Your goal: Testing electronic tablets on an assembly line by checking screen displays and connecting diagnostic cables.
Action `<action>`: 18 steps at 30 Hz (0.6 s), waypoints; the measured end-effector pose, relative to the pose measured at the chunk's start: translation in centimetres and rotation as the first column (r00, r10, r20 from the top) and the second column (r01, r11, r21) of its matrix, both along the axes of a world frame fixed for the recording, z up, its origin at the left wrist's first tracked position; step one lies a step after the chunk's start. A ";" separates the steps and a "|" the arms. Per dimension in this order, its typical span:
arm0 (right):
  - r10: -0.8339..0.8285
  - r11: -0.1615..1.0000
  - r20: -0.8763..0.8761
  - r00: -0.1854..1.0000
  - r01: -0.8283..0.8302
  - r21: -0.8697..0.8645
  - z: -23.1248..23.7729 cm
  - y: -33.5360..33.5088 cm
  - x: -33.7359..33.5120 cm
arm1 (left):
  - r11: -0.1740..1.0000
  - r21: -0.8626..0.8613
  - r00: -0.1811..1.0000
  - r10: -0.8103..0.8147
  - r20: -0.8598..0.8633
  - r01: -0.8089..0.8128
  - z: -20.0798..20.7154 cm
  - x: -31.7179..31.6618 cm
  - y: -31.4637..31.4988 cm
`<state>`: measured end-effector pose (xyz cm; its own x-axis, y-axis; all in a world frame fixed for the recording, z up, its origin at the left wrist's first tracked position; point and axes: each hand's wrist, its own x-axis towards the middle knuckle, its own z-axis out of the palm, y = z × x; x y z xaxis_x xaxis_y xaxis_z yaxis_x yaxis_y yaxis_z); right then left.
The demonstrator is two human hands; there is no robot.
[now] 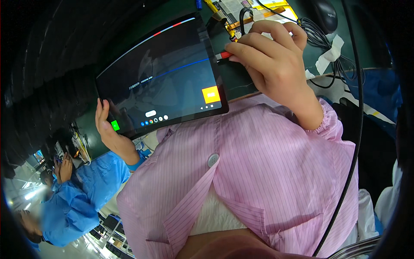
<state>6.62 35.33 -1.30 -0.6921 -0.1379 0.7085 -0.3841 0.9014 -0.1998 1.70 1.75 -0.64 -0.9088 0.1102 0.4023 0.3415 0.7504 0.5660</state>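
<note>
A black tablet (172,82) is held tilted in front of my chest, its screen lit with a dark page, a yellow-orange button, a small green square and a row of icons. My left hand (111,134) grips its left edge, fingertips showing at the rim. At the opposite edge, my right hand (276,58) pinches a red plug (225,55) between thumb and index finger. The plug's metal end meets the tablet's side; how far it is inserted I cannot tell. A black cable (242,21) loops up beside my right fingers.
Opened electronics with yellow parts (235,13) lie on the dark green table (241,82) beyond my right hand. Farther right are a black mouse (324,16), coiled black cable (312,32) and white crumpled paper (330,54). A person in blue (73,207) works at lower left.
</note>
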 end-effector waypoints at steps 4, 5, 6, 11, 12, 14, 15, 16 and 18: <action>0.027 1.000 0.048 0.998 -0.027 0.003 0.1 0.4 0.1 | 0.999 -0.035 1.000 0.014 -0.015 -0.015 0.1 0.1 0.1; 0.022 1.000 0.047 0.999 -0.022 -0.001 0.4 0.3 0.1 | 0.998 -0.050 1.000 0.021 -0.021 -0.022 0.1 0.1 0.0; 0.013 1.000 0.081 0.997 -0.015 0.019 0.8 0.1 0.1 | 0.998 -0.054 1.000 0.016 -0.023 -0.017 0.1 0.0 -0.1; 0.005 0.999 0.096 0.995 -0.008 0.035 0.8 0.0 0.3 | 1.000 -0.002 1.000 0.015 -0.021 -0.015 -0.2 0.2 -0.1; 0.004 0.999 0.105 0.995 -0.007 0.033 0.8 -0.1 0.3 | 1.000 -0.003 1.000 0.015 -0.021 -0.015 -0.2 0.3 -0.2; 0.006 1.000 0.113 0.994 -0.009 0.029 0.7 -0.1 0.3 | 1.000 0.018 1.000 0.013 -0.010 -0.012 -0.2 0.3 -0.4; 0.017 1.000 0.113 0.993 -0.019 0.023 0.6 -0.1 0.4 | 1.000 0.017 1.000 0.015 -0.008 -0.015 -0.3 0.4 -0.4; 0.024 0.999 0.114 0.993 -0.026 0.019 0.6 -0.1 0.3 | 1.000 0.029 1.000 0.007 -0.002 -0.007 -0.5 0.2 -0.4; 0.018 1.000 0.136 0.990 -0.021 0.018 0.3 -0.2 0.1 | 0.999 0.042 1.000 -0.002 0.014 0.001 -0.8 -0.1 -0.5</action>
<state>6.74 35.16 -0.97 -0.7790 -0.1648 0.6050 -0.3720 0.8981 -0.2345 1.59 1.28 -1.48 -0.9142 0.0951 0.3941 0.3348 0.7253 0.6015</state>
